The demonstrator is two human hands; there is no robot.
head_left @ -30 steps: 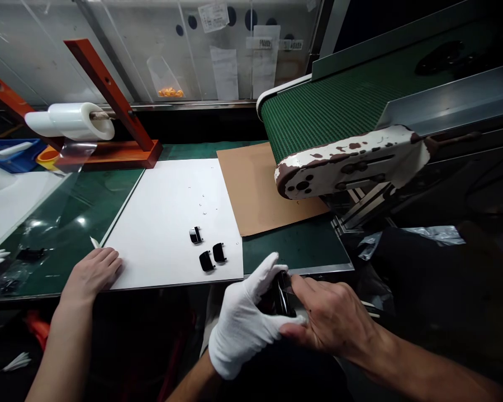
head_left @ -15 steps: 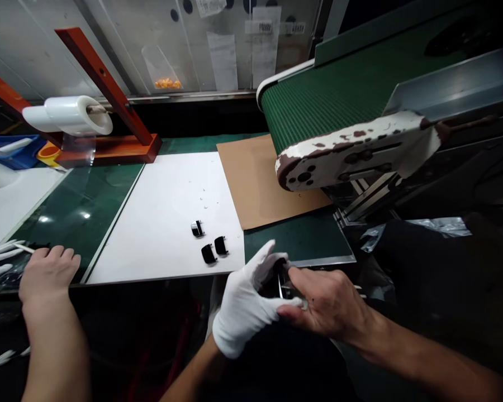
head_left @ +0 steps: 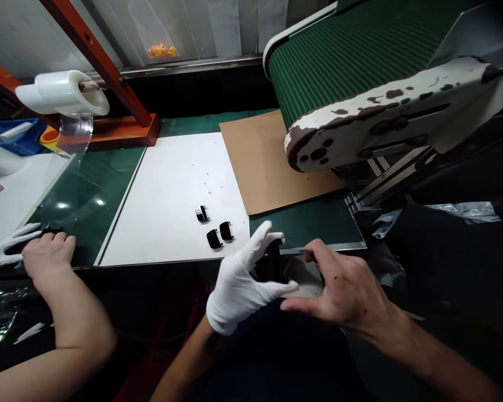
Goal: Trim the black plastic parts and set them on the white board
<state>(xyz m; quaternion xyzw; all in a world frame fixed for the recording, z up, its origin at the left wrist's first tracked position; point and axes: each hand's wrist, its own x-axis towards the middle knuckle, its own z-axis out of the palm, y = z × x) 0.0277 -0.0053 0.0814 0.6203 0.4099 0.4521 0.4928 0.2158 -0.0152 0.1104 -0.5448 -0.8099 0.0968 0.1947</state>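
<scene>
My left hand (head_left: 238, 279), in a white glove, is closed around a small black plastic part (head_left: 272, 262) just below the table's front edge. My bare right hand (head_left: 339, 287) pinches a thin clear film (head_left: 302, 274) that lies against that part. Three small black parts (head_left: 213, 228) rest on the white board (head_left: 167, 190) just beyond my left hand.
A co-worker's bare hand (head_left: 48, 252) and gloved hand (head_left: 4, 248) rest on the green mat at the left. A brown cardboard sheet (head_left: 260, 162) lies under the green conveyor belt (head_left: 343, 56). A film roll (head_left: 62, 92) hangs on an orange stand at the back left.
My hands have risen closer to the table edge and the clear film now stands away from the black part. The co-worker's hand slid left off the white board.
</scene>
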